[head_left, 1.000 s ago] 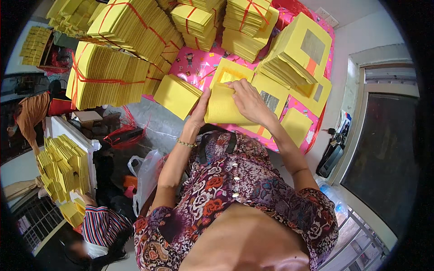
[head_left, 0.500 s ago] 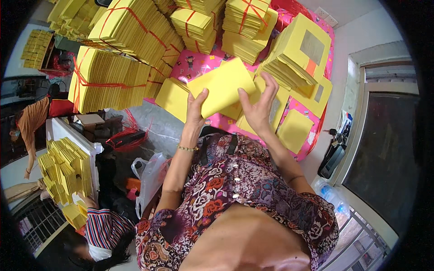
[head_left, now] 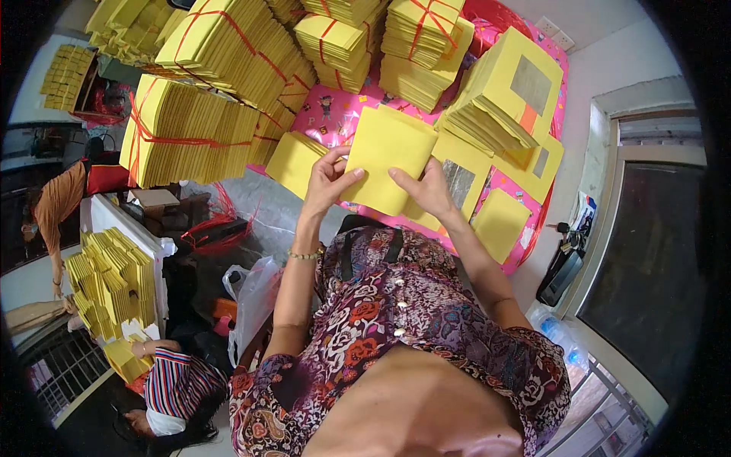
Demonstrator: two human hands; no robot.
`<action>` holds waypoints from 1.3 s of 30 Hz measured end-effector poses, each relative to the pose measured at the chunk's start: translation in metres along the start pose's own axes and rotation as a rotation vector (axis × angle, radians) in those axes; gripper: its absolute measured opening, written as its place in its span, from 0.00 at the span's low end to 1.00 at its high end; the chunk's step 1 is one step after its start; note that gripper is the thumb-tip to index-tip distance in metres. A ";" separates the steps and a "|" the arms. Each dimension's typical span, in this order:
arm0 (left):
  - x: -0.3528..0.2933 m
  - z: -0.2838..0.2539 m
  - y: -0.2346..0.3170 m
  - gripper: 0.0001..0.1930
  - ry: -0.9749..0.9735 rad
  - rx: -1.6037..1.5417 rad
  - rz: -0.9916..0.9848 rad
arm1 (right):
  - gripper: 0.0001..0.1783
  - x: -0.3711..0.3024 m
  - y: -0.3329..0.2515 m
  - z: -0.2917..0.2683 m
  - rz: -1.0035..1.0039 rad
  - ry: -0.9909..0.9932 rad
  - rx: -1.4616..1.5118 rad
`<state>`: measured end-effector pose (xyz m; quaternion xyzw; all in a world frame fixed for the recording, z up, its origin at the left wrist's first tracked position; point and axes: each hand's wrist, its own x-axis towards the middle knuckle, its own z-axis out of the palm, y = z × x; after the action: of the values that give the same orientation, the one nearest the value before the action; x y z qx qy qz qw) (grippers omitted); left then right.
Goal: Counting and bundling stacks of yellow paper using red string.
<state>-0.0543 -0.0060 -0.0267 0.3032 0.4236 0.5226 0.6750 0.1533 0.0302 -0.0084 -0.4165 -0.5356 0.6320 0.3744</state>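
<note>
Above a pink, cartoon-patterned tabletop (head_left: 326,128), a folded yellow paper rectangle (head_left: 387,156) is steadied two-handed, pinched by the left hand (head_left: 327,183) and the right hand (head_left: 428,190), whose fingers, raised moments earlier, are apparently tucked behind.

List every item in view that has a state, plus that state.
Held yellow paper: bent over along its right side
Left hand: gripping paper, thumb on top
Right hand: gripping paper, thumb on top
Left front stack: tied with red string
Pink cloth: spread under stacks
</note>
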 end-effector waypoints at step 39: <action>0.016 0.030 0.008 0.18 0.175 0.011 -0.044 | 0.21 0.019 0.008 0.025 0.272 0.063 0.308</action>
<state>-0.0294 0.0129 -0.0102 0.2508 0.4903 0.5297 0.6451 0.1228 0.0379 -0.0165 -0.4425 -0.3595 0.7378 0.3614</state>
